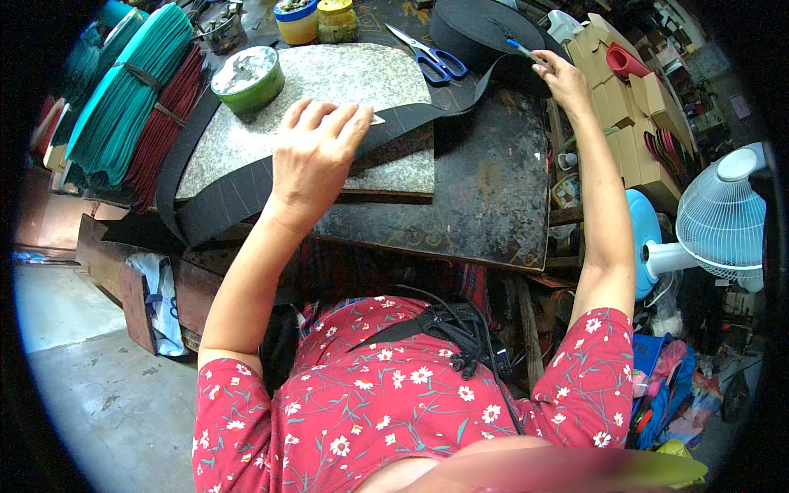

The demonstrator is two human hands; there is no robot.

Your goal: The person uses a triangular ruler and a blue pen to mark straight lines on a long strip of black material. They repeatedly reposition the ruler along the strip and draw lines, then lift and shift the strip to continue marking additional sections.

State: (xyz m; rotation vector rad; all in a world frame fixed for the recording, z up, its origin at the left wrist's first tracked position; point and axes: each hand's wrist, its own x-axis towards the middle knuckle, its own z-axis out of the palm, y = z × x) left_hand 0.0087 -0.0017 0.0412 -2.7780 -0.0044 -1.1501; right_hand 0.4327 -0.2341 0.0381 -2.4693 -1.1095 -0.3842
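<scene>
My left hand (316, 152) is closed over a long black strip (230, 197), its fingers curled on a thin white piece (378, 119) whose pointed end sticks out past the index finger. Most of that piece is hidden. The strip bears faint light cross lines. It curves over a speckled stone slab (362, 70) and leads right to a large flat black roll (481, 31). Beside this roll, my right hand (565, 82) pinches a blue-and-white pen (521, 49), raised and pointing up to the left. Blue-handled scissors (441, 67) lie partly opened between slab and roll.
A green tub of white paste (248, 78) stands on the slab's left. Behind it are blue and yellow jars (296, 20). Bundled teal strips (123, 99) and dark red strips (168, 123) are stacked at left. Cardboard boxes (629, 115) and a fan (719, 214) stand right of the worn table (493, 189).
</scene>
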